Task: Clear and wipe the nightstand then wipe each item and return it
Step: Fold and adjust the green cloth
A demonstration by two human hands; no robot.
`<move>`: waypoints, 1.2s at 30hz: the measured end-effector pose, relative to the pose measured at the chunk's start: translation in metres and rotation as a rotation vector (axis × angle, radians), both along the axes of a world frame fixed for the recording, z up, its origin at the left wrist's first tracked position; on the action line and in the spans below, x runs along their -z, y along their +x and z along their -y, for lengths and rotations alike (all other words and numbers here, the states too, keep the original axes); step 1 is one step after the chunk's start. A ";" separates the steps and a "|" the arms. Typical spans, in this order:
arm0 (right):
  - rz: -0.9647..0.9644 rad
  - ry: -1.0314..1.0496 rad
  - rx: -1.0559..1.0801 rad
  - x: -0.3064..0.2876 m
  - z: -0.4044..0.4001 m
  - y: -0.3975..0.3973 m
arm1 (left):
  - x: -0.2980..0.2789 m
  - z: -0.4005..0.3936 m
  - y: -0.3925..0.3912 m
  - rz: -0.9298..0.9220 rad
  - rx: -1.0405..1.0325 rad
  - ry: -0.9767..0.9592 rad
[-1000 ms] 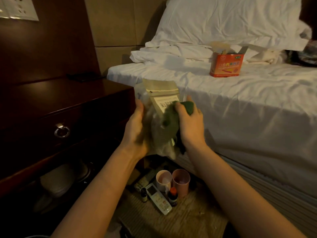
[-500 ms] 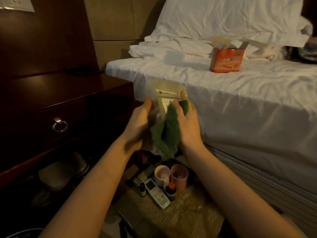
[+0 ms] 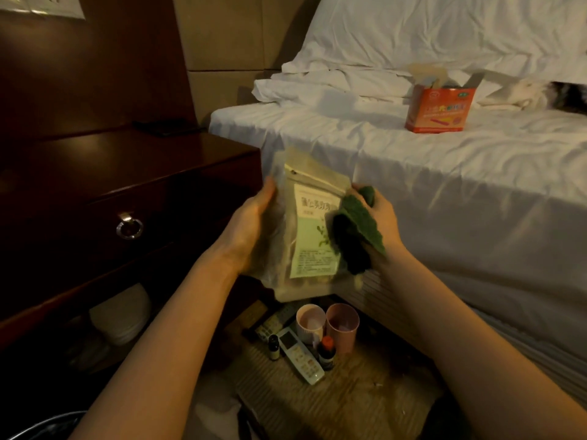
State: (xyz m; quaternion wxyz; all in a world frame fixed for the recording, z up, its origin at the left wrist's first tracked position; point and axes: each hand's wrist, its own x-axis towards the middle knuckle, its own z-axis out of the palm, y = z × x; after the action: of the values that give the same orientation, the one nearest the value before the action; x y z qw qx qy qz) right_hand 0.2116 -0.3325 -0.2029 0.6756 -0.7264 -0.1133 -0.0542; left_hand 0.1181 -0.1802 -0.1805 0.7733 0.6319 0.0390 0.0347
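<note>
My left hand (image 3: 251, 228) grips the left edge of a pale plastic pouch (image 3: 305, 230) with a white and green label, held upright between the nightstand and the bed. My right hand (image 3: 379, 223) holds a green cloth (image 3: 355, 230) against the pouch's right side. The dark wooden nightstand (image 3: 104, 173) stands at the left with a small dark flat object (image 3: 165, 127) at its back. On the floor below the pouch lie two pink cups (image 3: 327, 323), a white remote (image 3: 300, 355) and two small bottles (image 3: 326, 352).
An orange open box (image 3: 440, 108) sits on the white bed (image 3: 444, 173) near the pillows. The nightstand drawer has a ring pull (image 3: 128, 227). White slippers (image 3: 120, 312) lie on the shelf under it. A dark remote (image 3: 270, 325) lies beside the cups.
The green cloth has slid from the middle of the pouch to its right edge, uncovering the label. The pouch now shows more of its front.
</note>
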 end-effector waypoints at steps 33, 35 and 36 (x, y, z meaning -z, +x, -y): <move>0.247 -0.592 -0.517 -0.114 -0.345 0.055 | -0.100 -0.328 -0.030 0.057 -1.047 0.622; 0.248 -0.644 -0.491 -0.103 -0.371 0.065 | -0.088 -0.338 -0.039 -0.019 -1.178 0.829; 0.253 -0.653 -0.471 -0.099 -0.385 0.070 | -0.082 -0.342 -0.043 -0.079 -1.221 1.023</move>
State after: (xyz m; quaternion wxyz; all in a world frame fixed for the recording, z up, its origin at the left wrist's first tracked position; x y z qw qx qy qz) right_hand 0.2819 0.0521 -0.1041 0.3845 -0.8442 -0.3698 0.0517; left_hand 0.0748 0.1615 -0.0981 0.2295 0.7763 0.3851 0.4432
